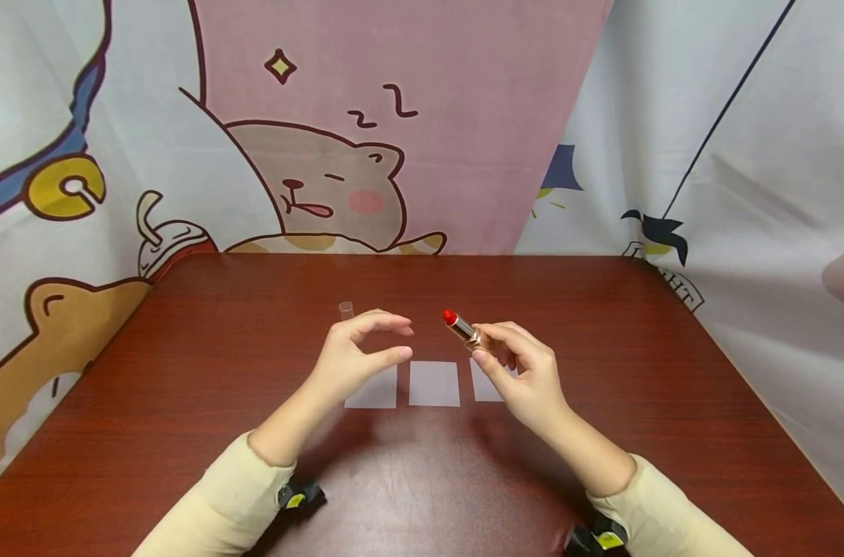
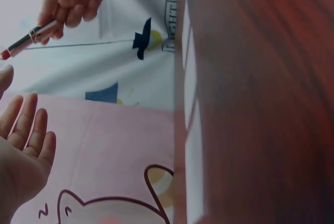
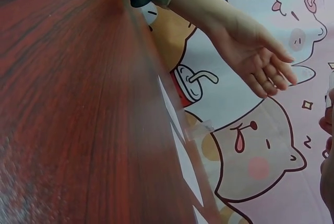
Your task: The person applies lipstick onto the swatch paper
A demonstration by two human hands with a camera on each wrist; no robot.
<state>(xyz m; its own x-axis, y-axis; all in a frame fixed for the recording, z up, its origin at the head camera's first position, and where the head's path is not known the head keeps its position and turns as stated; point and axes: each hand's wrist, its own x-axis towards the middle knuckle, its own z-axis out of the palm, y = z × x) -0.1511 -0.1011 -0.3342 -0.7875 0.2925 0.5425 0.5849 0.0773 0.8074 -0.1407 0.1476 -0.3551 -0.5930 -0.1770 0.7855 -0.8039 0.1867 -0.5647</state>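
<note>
A lipstick (image 1: pixel 463 328) with a bared red tip and a shiny gold and silver tube is pinched between the thumb and fingers of my right hand (image 1: pixel 526 371). Its tip points up and to the left, above the table. To the left of it, my left hand (image 1: pixel 355 352) hovers with thumb and fingers apart, holding nothing. In the left wrist view the lipstick (image 2: pixel 32 38) lies across the right hand's fingertips, apart from the left hand (image 2: pixel 23 169). A small clear cylinder (image 1: pixel 346 310), perhaps a cap, stands on the table behind the left hand.
Three white square cards lie in a row on the dark red wooden table (image 1: pixel 254 348): a left card (image 1: pixel 373 393), a middle card (image 1: pixel 434 384) and a right card (image 1: pixel 486 385). The hands partly cover the outer two. A printed cartoon cloth (image 1: pixel 477 116) hangs behind the table.
</note>
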